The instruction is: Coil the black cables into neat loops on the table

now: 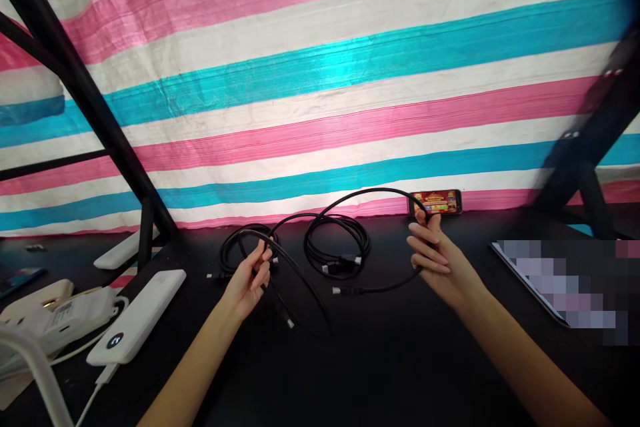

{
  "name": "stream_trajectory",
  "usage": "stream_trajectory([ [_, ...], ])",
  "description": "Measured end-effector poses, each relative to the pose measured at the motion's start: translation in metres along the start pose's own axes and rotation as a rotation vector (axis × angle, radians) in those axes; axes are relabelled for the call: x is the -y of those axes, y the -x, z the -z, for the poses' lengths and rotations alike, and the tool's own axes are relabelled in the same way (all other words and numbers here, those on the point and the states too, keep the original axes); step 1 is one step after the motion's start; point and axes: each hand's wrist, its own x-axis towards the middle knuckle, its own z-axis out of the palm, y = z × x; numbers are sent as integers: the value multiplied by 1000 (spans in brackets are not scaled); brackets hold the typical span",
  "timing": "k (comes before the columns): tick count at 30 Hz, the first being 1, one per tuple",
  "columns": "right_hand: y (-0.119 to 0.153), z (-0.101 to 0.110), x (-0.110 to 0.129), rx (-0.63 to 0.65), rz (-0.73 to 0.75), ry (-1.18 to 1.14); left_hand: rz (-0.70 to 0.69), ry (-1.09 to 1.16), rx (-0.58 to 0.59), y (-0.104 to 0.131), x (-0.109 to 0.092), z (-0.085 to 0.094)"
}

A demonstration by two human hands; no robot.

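My left hand (246, 285) pinches a black cable (373, 191) between thumb and fingers, left of the middle of the table. To the right, my right hand (443, 265) grips the same cable near one end, fingertips up. The cable arches between my hands, and its plug (343, 291) with a silver tip points left below my right hand. Another plug (290, 323) hangs or lies below my left hand. Behind lie a coiled black cable (369, 241) with pale-tipped plugs and a second coil (223, 247), partly hidden by my left hand.
A phone (453, 203) with a lit screen leans against the striped sheet (320, 107) at the back. On the left are a white power bank (137, 317) and a white power strip (75, 320). Black frame legs (90, 100) slope at both sides. A blurred-out flat device (530, 287) lies right.
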Motion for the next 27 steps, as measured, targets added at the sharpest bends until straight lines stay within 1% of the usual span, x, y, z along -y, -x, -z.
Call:
stream_trajectory([
  [3, 0, 0, -2, 4, -35, -82, 23, -111, 44, 2, 1, -2],
  [5, 0, 2, -2, 18, -53, -138, 48, -225, 118, 4, 0, -3],
  [8, 0, 4, -3, 50, -94, -273, 121, -362, 246, 7, -1, -5],
  [11, 0, 5, -3, 60, -130, -377, 169, -423, 290, 7, 0, -5],
  [14, -1, 6, -3, 52, -162, -403, 137, -485, 258, 6, 2, -3],
  [17, -1, 6, -4, 35, -198, -389, 41, -621, 174, 5, 6, -2],
  [20, -1, 5, -5, 15, -228, -332, -51, -772, 85, 5, 7, -3],
  [23, 0, 1, -7, 7, -254, -256, -126, -878, 27, 6, 8, -5],
  [25, 2, -2, -9, 5, -271, -189, -172, -925, 24, 6, 8, -7],
  [27, 3, -7, -12, 4, -291, -116, -180, -937, 66, 7, 9, -8],
])
